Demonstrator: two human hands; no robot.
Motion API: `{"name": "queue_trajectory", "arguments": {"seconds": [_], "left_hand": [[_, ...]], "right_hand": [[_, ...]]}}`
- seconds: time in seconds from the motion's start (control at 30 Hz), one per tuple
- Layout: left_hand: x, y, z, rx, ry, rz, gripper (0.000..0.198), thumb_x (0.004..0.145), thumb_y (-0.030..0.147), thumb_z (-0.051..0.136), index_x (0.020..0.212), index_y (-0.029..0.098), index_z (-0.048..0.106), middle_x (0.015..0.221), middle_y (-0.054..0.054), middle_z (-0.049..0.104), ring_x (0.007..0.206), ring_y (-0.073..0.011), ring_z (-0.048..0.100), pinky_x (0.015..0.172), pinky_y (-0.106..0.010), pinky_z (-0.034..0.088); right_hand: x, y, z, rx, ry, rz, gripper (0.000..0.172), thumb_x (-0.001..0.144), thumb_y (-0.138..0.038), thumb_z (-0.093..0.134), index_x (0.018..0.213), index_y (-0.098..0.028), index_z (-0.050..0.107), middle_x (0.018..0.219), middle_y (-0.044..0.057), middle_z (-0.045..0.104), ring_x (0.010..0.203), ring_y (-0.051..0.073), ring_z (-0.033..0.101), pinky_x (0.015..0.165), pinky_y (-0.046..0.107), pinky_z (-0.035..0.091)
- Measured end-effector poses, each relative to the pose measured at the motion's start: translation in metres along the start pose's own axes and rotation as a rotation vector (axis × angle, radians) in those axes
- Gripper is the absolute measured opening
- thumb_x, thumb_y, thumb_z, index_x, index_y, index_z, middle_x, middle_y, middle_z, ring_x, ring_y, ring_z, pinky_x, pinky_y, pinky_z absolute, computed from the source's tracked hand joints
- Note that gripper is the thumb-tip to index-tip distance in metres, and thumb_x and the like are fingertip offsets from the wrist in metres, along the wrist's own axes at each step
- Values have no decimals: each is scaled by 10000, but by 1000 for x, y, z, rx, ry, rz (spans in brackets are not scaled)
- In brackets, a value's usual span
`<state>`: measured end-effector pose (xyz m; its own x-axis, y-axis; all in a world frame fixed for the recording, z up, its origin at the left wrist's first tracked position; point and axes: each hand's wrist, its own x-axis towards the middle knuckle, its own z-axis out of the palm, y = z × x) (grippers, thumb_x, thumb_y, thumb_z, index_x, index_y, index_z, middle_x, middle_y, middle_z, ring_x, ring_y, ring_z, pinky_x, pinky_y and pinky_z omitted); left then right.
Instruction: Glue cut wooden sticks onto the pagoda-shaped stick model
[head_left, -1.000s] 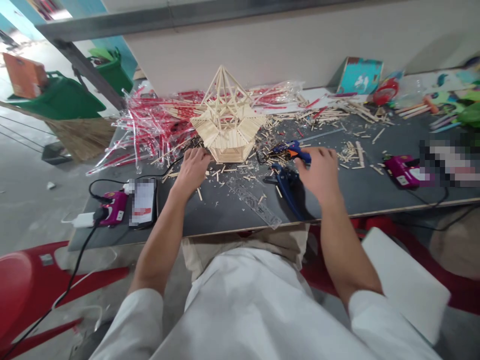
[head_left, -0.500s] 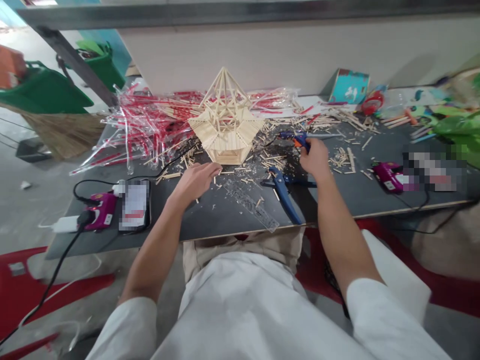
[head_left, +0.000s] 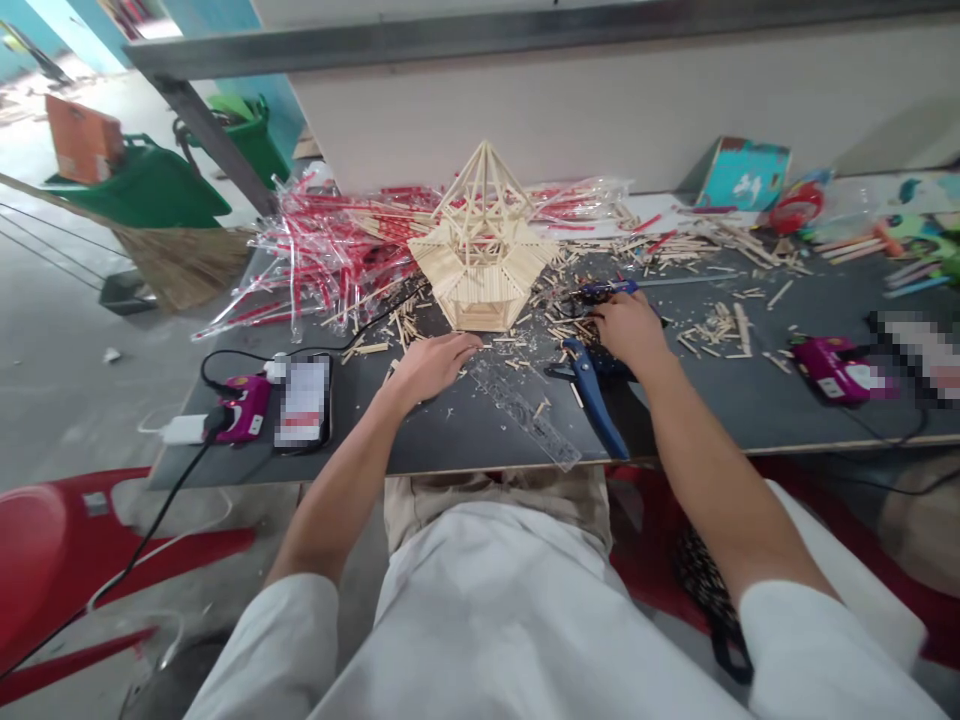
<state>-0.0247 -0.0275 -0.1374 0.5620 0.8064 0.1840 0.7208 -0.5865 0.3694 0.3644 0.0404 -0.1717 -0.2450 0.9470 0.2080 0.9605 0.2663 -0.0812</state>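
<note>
A pale wooden-stick model [head_left: 480, 270] with a pointed open-frame top and flared slatted roof stands on the dark table. Just in front of its base is my left hand [head_left: 439, 365], fingers pressed together; any small piece at the fingertips cannot be made out. My right hand [head_left: 631, 328] is low over the stick scraps, right of the model, with its fingertips hidden. Right behind it lies a blue hot glue gun [head_left: 609, 288], apart from the palm as far as I can see. A blue-handled cutter [head_left: 598, 405] and a clear ruler [head_left: 525, 415] lie nearer the edge.
Red-and-clear plastic wrappers [head_left: 330, 250] heap up at the back left. A phone [head_left: 304, 402] and a purple power adapter [head_left: 244, 408] with cables lie left; another purple adapter [head_left: 836, 370] is right. Loose sticks [head_left: 720, 330] are scattered about. A teal box [head_left: 745, 175] leans behind.
The view has shifted left. My right hand has come off the glue gun's handle and moved down toward the scraps; the gun now lies lower. My left hand stays by the model's base.
</note>
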Motion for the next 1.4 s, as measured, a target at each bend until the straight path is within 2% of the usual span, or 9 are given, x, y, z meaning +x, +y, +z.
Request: {"name": "queue_trajectory", "arguments": {"seconds": [0.27,0.53,0.63,0.7,0.8,0.9,1.03,1.2,1.4], "left_hand": [[0,-2,1,2,20,-7,363,1108,386,399,1205,217,705,1101,-69,793,975,-220,755,849,-308,526],[-2,-1,1,-11,4,17,350,1106,353,397,1244,225,691,1124,-50,794,1003,-217,752,849,-310,521],[-2,0,1,-14,3,31,354,1098,308,391,1336,224,639,1162,-65,786,1022,-226,755,842,-311,514],[-2,0,0,6,-25,2,362,1090,304,404,1380,208,598,1051,-71,797,939,-233,765,792,-310,507],[-2,0,2,-18,-44,-49,348,1081,344,458,1381,205,564,923,-43,803,873,-236,775,759,-302,497],[-1,0,6,-68,-2,-74,335,1080,397,502,1367,234,555,1012,-33,823,978,-233,786,808,-297,505],[0,1,11,-98,23,-55,382,1075,380,523,1433,249,510,1062,-20,825,1059,-218,778,877,-298,515],[-1,0,9,-31,58,-18,360,1061,280,484,1408,230,563,1207,-72,776,1097,-233,746,869,-301,519],[-3,-12,1,-28,90,84,331,1097,365,463,1159,191,737,1059,-91,785,984,-228,736,856,-306,513]], "right_hand": [[1,-16,-1,-119,-67,29,399,1040,-275,401,1144,-93,740,1205,231,687,1025,308,640,792,394,483],[-27,-22,-42,-154,-122,67,138,933,-209,608,972,-117,703,1111,238,681,909,299,656,760,409,443],[-42,-41,-55,-116,-147,99,62,891,-233,663,867,-178,676,1061,175,687,841,288,654,754,423,462],[-47,-63,-58,-76,-126,70,73,889,-264,653,865,-199,674,1037,145,686,861,298,667,751,421,484],[-49,-105,-56,22,-109,-14,108,918,-275,610,882,-211,689,997,124,701,874,292,682,728,406,499],[-44,-142,-50,70,-157,-41,113,933,-223,603,901,-205,710,990,134,716,891,296,695,710,389,501],[-30,-172,-46,245,-99,-156,244,954,-202,639,1188,-166,701,1165,176,724,1017,328,702,792,399,531],[-17,-181,-26,692,-44,-342,126,980,-241,644,1031,-191,746,976,80,790,863,238,723,787,340,528],[-19,-165,-7,968,117,-190,117,908,-314,759,970,-222,798,904,42,803,788,203,697,779,348,542]]}}
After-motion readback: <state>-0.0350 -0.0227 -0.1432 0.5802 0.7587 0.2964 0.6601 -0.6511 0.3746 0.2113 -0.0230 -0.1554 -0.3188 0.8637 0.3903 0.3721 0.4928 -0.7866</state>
